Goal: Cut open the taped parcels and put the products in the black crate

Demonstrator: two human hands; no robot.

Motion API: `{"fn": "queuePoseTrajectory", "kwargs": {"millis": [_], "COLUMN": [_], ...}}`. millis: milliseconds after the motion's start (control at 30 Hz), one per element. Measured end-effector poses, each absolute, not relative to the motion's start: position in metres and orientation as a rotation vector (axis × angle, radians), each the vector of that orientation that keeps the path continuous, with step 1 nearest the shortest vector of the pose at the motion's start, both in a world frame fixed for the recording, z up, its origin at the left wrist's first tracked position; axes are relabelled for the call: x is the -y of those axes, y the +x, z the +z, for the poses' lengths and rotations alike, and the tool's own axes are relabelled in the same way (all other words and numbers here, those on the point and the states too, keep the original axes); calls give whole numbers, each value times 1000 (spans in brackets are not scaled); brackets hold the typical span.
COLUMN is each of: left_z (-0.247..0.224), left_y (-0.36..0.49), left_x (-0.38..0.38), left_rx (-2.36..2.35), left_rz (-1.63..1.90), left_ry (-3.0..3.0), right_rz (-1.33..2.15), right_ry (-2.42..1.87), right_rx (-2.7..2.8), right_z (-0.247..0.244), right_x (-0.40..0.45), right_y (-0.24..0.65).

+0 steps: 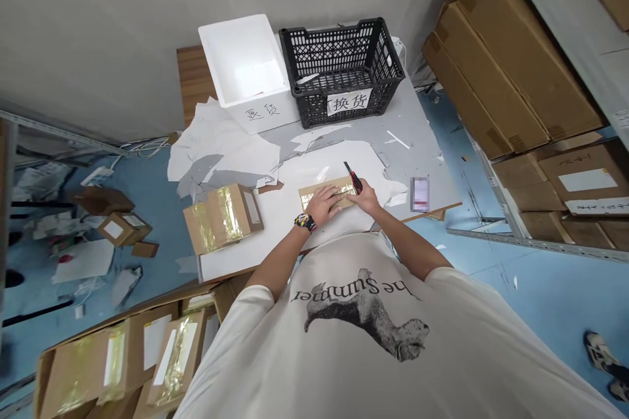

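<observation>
A flat cardboard parcel (327, 195) with shiny yellowish tape lies on a white sheet (289, 209) on the work table. My left hand (320, 204), a black and yellow watch (305, 222) at its wrist, presses palm down on the parcel. My right hand (367, 197) grips a red and black box cutter (352, 177) at the parcel's right end. A larger taped cardboard box (223, 217) stands to the left of my hands, apart from them.
A white foam box (244, 62) and a black plastic crate (339, 72) stand at the table's far end, among torn paper scraps. A blurred phone (420, 194) lies at the right. Stacked cartons (511, 59) fill metal shelving on the right; an open carton of parcels (122, 360) sits at lower left.
</observation>
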State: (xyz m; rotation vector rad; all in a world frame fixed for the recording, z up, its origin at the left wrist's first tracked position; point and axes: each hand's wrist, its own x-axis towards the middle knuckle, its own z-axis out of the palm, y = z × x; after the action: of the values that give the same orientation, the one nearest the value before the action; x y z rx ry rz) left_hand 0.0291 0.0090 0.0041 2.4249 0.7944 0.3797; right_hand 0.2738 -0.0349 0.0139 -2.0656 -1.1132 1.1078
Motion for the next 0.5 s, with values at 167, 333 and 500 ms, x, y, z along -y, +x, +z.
{"fn": "queuePoseTrajectory", "kwargs": {"millis": [167, 333, 500], "left_z": [10, 12, 13], "left_y": [39, 50, 52], "left_x": [-18, -28, -27], "left_rx": [-1098, -1231, -1206], "left_rz": [445, 317, 279], "left_ry": [2371, 2383, 2444], "right_rz": [1111, 1162, 1187], "right_ry": [-2118, -2096, -2011], "right_rx": [1198, 1172, 1005], "right_z": [10, 11, 14], "right_x": [35, 38, 72], "right_y": [276, 275, 291]}}
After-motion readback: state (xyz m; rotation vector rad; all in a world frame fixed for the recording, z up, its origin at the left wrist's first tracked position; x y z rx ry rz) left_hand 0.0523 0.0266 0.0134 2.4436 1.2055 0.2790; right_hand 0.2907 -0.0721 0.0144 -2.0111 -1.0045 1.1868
